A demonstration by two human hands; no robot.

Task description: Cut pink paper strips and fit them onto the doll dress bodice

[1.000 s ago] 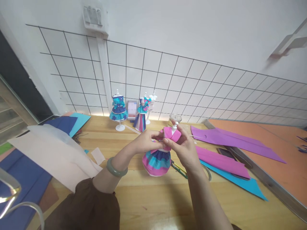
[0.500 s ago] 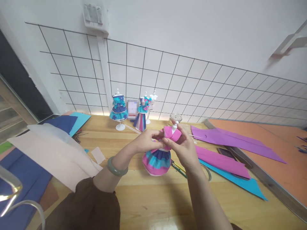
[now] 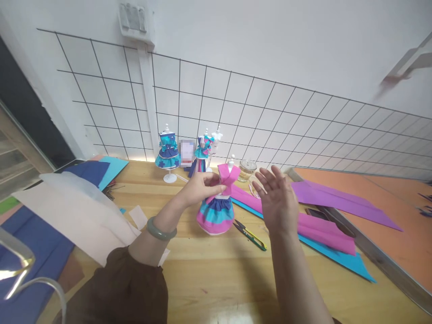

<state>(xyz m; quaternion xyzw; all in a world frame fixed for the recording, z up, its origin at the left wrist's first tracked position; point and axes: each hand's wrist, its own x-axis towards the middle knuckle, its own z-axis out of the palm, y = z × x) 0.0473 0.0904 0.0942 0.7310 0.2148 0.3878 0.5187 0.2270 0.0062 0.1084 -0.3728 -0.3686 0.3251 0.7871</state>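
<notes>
A small dress form in a doll dress (image 3: 216, 218) stands in front of me, with a crossed pink top and a skirt of navy, turquoise and pink bands. My left hand (image 3: 201, 191) grips the dress at its bodice from the left, thumb in front and fingers partly hidden behind. To the right, my right hand (image 3: 277, 195) is raised, palm showing, fingers spread and apart from the dress. Yellow-green thread snips (image 3: 250, 235) lie on the table just right of the skirt.
Two more dressed forms (image 3: 168, 150) and a white bare form stand at the back by a wire grid. A glass jar (image 3: 247, 170) is near them. Fabric pieces lie left (image 3: 77, 216) and right (image 3: 327, 231). A purple sheet (image 3: 340, 202) overlaps an orange-lined tray.
My right hand has let go of the dress and moved right, opening. The dress form has shifted slightly left and up, with my left hand still on it. The snips are now uncovered.
</notes>
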